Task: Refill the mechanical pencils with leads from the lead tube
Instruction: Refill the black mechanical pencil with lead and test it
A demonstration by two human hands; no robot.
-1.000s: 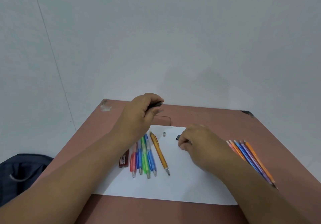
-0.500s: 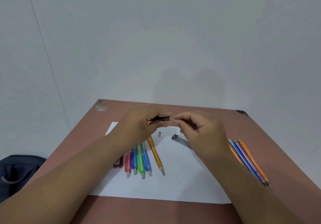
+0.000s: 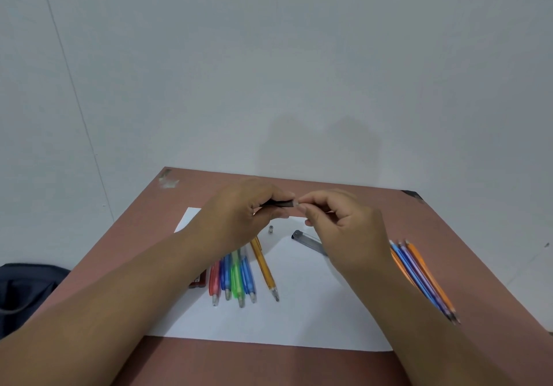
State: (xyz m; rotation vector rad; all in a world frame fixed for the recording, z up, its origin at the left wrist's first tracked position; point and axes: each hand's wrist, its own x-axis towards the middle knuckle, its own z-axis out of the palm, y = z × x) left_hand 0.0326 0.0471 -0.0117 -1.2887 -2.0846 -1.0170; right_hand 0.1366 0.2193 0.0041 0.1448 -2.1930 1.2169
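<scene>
Above the desk (image 3: 449,236): left hand (image 3: 239,215) grips black pencil (image 3: 278,204), raised.
Right hand (image 3: 338,224): pinches at its open end, probably a lead.
Lead tube (image 3: 308,240): on paper.
Next: steady, aligned feed.

Bare forearms and hands (image 3: 299,224), no sleeves.

Your sheet (image 3: 314,311): matt white paper.
Your table (image 3: 374,212): smooth matt reddish-brown top.
Your pencils (image 3: 236,278): glossy translucent plastic.
</scene>
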